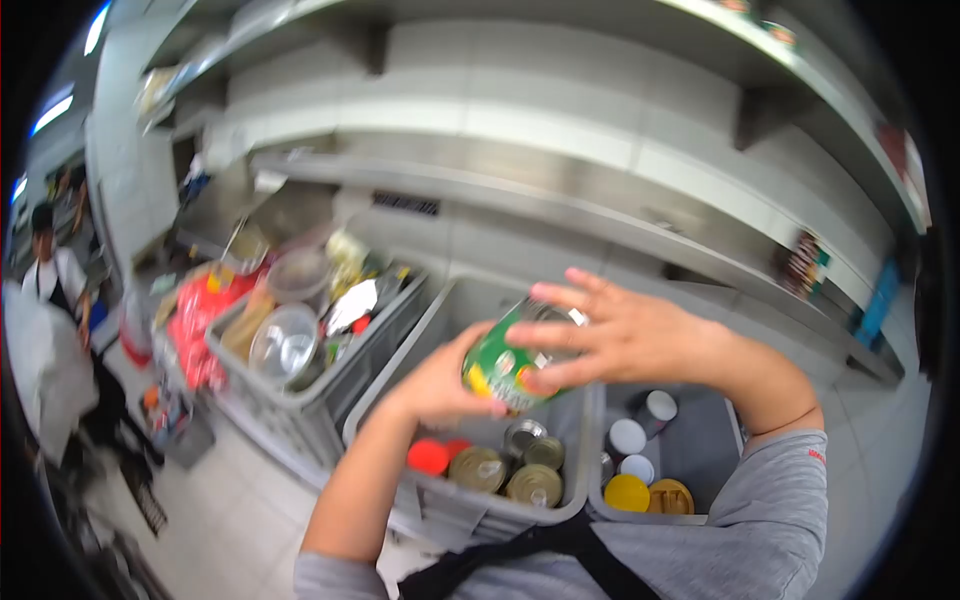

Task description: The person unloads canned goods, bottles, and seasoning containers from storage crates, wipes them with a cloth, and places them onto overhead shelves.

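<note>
My left hand (440, 380) is closed around a green tin can (497, 362) with a yellow and red picture on its label. The can is tilted, its metal end facing up and right. Across that end reaches my right hand (630, 330), fingers stretched out and spread, some fingertips overlapping the label. Both hands are above a grey plastic crate (575, 450). Inside it, below the can, stand several tins, among them a gold-topped tin (535, 485) and a red lid (428, 457). Motion blur softens the can's lettering.
A second grey crate (320, 395) on the left holds clear plastic tubs (285, 340) and packets, beside a red bag (200, 320). At right, a dark grey bin (700, 450) holds several lidded jars. Steel shelves (560, 205) run along the wall. A person (65, 280) stands far left.
</note>
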Demonstrator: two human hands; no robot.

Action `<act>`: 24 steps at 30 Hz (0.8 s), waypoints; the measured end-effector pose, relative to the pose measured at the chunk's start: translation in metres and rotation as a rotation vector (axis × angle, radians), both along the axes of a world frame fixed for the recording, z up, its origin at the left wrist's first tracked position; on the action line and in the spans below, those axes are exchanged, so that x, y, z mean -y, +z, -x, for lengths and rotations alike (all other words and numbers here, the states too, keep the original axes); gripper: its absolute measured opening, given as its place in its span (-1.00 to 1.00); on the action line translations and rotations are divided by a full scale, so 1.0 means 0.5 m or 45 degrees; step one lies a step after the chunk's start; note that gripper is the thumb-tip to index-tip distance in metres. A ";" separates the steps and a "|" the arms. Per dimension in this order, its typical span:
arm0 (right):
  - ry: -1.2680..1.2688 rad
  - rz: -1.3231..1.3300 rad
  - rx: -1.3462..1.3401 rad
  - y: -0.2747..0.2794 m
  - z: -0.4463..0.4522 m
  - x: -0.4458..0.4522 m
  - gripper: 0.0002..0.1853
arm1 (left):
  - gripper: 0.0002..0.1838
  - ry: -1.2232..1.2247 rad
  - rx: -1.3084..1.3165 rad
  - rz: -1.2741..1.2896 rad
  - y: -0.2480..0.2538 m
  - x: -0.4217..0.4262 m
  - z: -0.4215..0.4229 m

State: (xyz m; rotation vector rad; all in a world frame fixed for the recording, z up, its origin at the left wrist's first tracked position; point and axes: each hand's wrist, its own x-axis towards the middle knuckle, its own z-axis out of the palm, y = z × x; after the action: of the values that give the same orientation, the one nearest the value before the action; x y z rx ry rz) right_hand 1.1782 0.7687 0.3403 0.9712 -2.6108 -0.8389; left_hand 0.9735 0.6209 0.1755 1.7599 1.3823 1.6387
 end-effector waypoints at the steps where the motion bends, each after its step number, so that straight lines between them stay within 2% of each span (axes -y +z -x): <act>1: -0.061 -0.019 -0.077 0.014 -0.034 -0.004 -0.28 | 0.10 -0.040 0.079 -0.004 0.004 -0.010 -0.036; 3: -0.050 -0.088 -0.306 0.028 -0.095 -0.020 -0.32 | 0.09 -0.006 0.395 -0.130 -0.018 -0.053 -0.114; 4: -0.060 -0.075 -0.515 0.022 -0.116 -0.040 -0.29 | 0.03 -0.032 0.555 -0.267 -0.010 -0.083 -0.157; 5: -0.089 -0.091 -0.555 0.002 -0.147 -0.045 -0.29 | -0.10 -0.022 0.611 -0.353 -0.007 -0.113 -0.182; 7: -0.108 0.219 -0.809 -0.063 -0.198 -0.039 -0.23 | -0.25 0.027 0.674 -0.358 0.075 -0.135 -0.238; 8: -0.290 0.395 -0.656 -0.070 -0.224 -0.011 -0.24 | -0.30 -0.099 0.702 -0.344 0.133 -0.134 -0.264; 9: -0.295 0.392 -0.668 -0.070 -0.221 -0.025 -0.24 | -0.35 -0.219 0.735 -0.329 0.197 -0.133 -0.290; 11: -0.025 0.558 -1.121 -0.072 -0.207 -0.065 -0.25 | -0.39 -0.307 0.360 -0.445 0.306 -0.151 -0.340; 12: -0.035 0.355 -1.399 -0.040 -0.213 -0.086 -0.26 | -0.35 -0.269 0.152 -0.540 0.357 -0.176 -0.356; 14: 0.183 0.455 -1.697 0.047 -0.230 -0.132 -0.33 | -0.22 -0.170 -0.233 -0.700 0.470 -0.202 -0.367; 16: 0.261 0.339 -1.886 0.159 -0.264 -0.157 -0.40 | -0.12 -0.064 -0.321 -0.695 0.562 -0.169 -0.393; 17: 0.256 0.218 -1.965 0.221 -0.287 -0.158 -0.44 | -0.09 0.000 -0.235 -0.629 0.590 -0.146 -0.392; 19: 0.264 0.000 -2.081 0.347 -0.317 -0.200 -0.48 | -0.08 0.248 -0.260 -0.759 0.601 -0.130 -0.346; 21: 0.331 -0.083 -2.080 0.411 -0.350 -0.197 -0.48 | -0.17 0.427 -0.084 -0.825 0.579 -0.111 -0.288; 24: 0.412 -0.219 -2.333 0.458 -0.362 -0.119 -0.31 | -0.21 0.520 -0.282 -1.009 0.570 -0.079 -0.281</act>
State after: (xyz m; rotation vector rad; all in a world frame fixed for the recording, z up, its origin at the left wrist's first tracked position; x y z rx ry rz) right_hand 1.3593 0.8281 0.5694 0.2240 -0.7998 -1.0378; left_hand 1.1139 0.6603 0.4603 2.2244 1.3446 2.5329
